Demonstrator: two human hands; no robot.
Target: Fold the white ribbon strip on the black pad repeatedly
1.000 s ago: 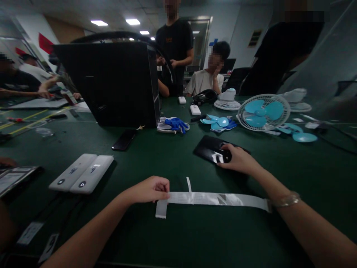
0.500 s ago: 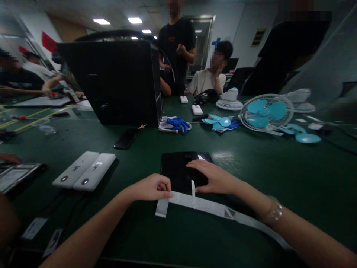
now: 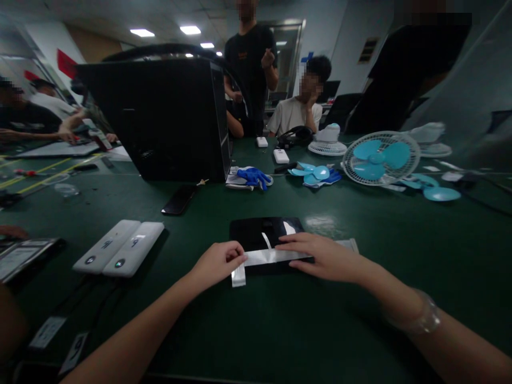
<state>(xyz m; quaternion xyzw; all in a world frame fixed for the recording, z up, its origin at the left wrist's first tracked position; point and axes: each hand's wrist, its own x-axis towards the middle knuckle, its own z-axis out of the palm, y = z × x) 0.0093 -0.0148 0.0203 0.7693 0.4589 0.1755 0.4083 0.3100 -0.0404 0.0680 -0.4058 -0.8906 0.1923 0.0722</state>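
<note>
A black, glossy flat panel (image 3: 244, 230) lies on the green table in front of me. Across its near part runs a long whitish strip (image 3: 256, 258), with a narrow tab standing up from it and its left end folded down toward me. My left hand (image 3: 220, 262) pinches the strip near that fold, at the panel's left edge. Fingers stretched, my right hand (image 3: 324, 257) rests over the strip and the panel's right part, thumb apart. The strip's far right end shows beyond this hand; the stretch underneath is hidden.
Two white power banks (image 3: 134, 248) with cables lie at left, near a black phone (image 3: 180, 200). A large black computer case (image 3: 160, 122) stands behind. Blue-and-white gloves (image 3: 252, 177), fan blades (image 3: 314, 172) and a fan (image 3: 380, 157) lie farther back. Other people are around the table.
Both hands have moved the strip away from me onto the black panel. Its right part, which trailed toward me, now lies across to the right. My right hand has come down over it.
</note>
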